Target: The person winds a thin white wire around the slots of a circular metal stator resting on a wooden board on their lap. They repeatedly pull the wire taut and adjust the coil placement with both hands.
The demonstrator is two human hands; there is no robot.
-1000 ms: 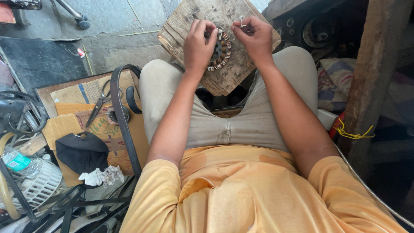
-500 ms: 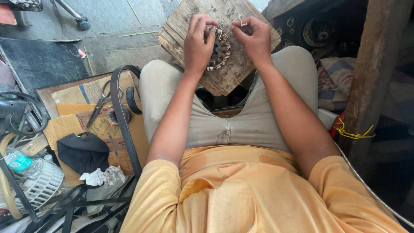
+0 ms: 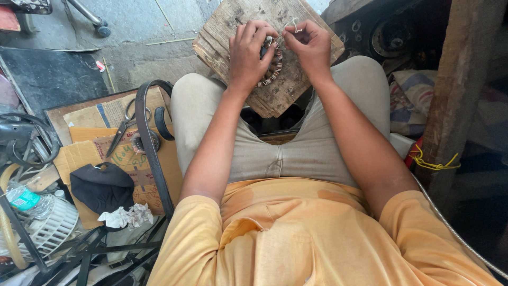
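Both hands work a ring-shaped coil [image 3: 272, 66] on a wooden board [image 3: 233, 24] across the knees.

The coil lies near the middle of the board, mostly covered by fingers. The left hand [image 3: 248, 53] is closed over the coil's left side, pinning it to the board; the right hand [image 3: 309, 45], on the coil's right, pinches a thin pale wire [image 3: 292, 22] that loops up from the coil. The board is rough and worn, tilted, resting on both thighs above a concrete floor [image 3: 132, 32]. Left of the board, past the knee, a dark belt [image 3: 145, 137] curves over cardboard [image 3: 79, 153], with scissors [image 3: 124, 127] beside it. Lower left of the board lie a black cloth [image 3: 100, 188], crumpled paper [image 3: 127, 216] and a plastic bottle [image 3: 26, 198].
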